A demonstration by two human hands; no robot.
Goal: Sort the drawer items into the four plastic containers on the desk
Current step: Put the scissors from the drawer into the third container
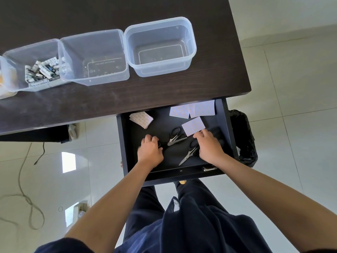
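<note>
The open dark drawer (pixel 223 125) holds three black-handled scissors and several patterned cards. My left hand (pixel 150 151) is closed on the handles of one pair of scissors (pixel 177 141), whose blades point right. A second pair (pixel 175 134) lies just beyond it, untouched. My right hand (pixel 209 147) is curled over the handles of the third pair (pixel 187 155), with its fingertips at the edge of a loose card (pixel 194 126). On the desk stand four clear containers: one with orange items (pixel 5 88), one with batteries (pixel 18 57), and two empty ones (pixel 94 41) (pixel 160 26).
More cards lie at the drawer's back: a stack (pixel 141 119) on the left and two flat cards (pixel 179 111) (pixel 202 108) on the right. A small metal item (pixel 209 168) sits at the drawer's front edge. A black bin (pixel 244 137) stands right of the drawer. A cable (pixel 23 194) trails on the floor.
</note>
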